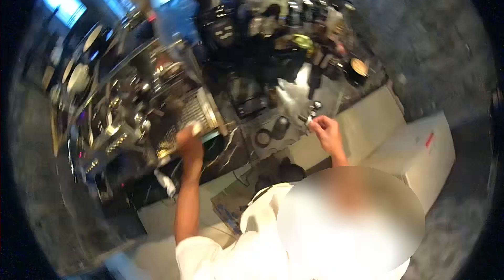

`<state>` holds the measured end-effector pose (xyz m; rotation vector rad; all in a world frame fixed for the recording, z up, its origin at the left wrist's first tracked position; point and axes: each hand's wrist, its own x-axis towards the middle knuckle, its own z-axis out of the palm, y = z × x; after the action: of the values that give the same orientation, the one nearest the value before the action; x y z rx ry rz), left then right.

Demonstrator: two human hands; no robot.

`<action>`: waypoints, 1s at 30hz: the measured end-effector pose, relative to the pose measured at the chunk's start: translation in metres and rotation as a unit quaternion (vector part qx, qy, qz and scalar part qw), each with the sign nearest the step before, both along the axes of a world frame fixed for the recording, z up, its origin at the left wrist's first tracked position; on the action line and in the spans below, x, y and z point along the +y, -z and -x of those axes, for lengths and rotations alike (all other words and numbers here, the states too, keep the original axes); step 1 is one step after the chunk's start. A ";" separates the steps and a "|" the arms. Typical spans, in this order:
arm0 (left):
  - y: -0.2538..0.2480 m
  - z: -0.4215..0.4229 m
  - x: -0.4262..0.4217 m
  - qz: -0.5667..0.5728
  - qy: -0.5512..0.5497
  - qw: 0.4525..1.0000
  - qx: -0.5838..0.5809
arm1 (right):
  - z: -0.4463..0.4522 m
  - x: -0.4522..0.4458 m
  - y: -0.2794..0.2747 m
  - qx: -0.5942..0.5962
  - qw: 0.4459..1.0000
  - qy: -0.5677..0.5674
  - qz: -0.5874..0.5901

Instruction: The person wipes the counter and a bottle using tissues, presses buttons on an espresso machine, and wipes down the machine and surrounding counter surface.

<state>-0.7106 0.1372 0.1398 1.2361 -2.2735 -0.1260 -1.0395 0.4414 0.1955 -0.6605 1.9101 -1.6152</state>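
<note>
My left hand [190,142] is blurred over the front of a metal machine that looks like an espresso machine, beside its slatted drip tray [209,112]. The hand looks closed, with a small pale thing [197,128] at its fingertips whose kind I cannot make out. Over the counter to the right, my right hand [327,132] is closed in a pinch. A tiny whitish bit [309,121] shows at its fingertips, too small to name. Just beyond those fingers is a small shiny metal piece [316,105]. A dark round tool [282,124] and a dark ring [262,137] lie on a grey mat between my hands.
A dark cup with a light brown top [359,67] stands near the counter's right end. Behind are a black machine [223,28], a yellow-green item [303,42] and blurred bottles or jars. A white cloth-like thing [166,183] hangs at the front edge. Pale cabinets [415,149] stand below.
</note>
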 end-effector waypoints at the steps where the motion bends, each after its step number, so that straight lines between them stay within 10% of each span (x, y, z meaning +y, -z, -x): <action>1: -0.005 -0.011 0.000 0.042 0.033 0.998 0.038 | 0.009 0.005 0.002 -0.015 0.999 0.025 0.020; 3: -0.042 -0.014 0.016 -0.073 -0.021 0.997 -0.001 | 0.029 0.022 -0.002 -0.027 0.996 0.072 0.043; 8: -0.048 0.004 0.058 0.083 0.012 0.982 0.167 | 0.090 0.037 -0.036 -0.131 0.958 0.241 0.084; 10: -0.061 0.029 0.093 -0.096 -0.139 0.924 0.344 | 0.129 0.036 -0.042 -0.098 0.961 0.237 0.101; 20: -0.085 0.197 0.168 -0.041 -0.063 0.885 0.460 | 0.335 -0.071 -0.115 0.290 0.954 0.063 0.038; 30: -0.065 0.270 0.220 -0.063 -0.141 0.876 0.456 | 0.417 -0.131 -0.126 0.363 0.909 -0.198 -0.060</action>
<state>-0.9811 0.3569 0.2045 1.1997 -1.2704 -0.6155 -1.4562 0.3107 0.3211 -1.6464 2.1328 -1.0501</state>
